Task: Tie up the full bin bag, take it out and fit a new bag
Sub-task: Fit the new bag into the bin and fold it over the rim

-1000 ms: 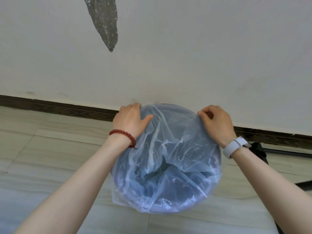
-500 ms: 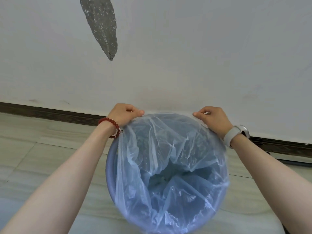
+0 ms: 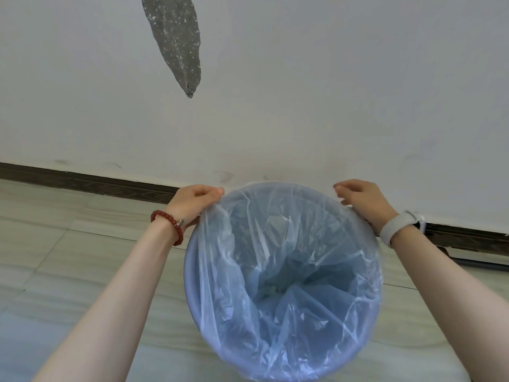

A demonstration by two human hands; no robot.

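Note:
A round pale-blue bin (image 3: 190, 282) stands on the floor by the wall, lined with a thin clear bin bag (image 3: 286, 260) that sags into it, empty. The bag's edge is folded over the rim on the far and right sides; at the near left the bare rim shows. My left hand (image 3: 194, 201), with a red bead bracelet, pinches the bag's edge at the far left of the rim. My right hand (image 3: 363, 201), with a white watch, holds the bag's edge at the far right of the rim.
A white wall (image 3: 303, 106) with a grey bare patch (image 3: 179, 42) rises just behind the bin, with a dark skirting board (image 3: 91, 181) at its foot. Pale floor tiles (image 3: 68, 257) lie to the left. A dark bar (image 3: 479, 261) lies on the floor at the right.
Both hands have pulled the bag's mouth wide apart and toward the wall side of the rim. The bag, bunched over the bin before, now hangs open inside it.

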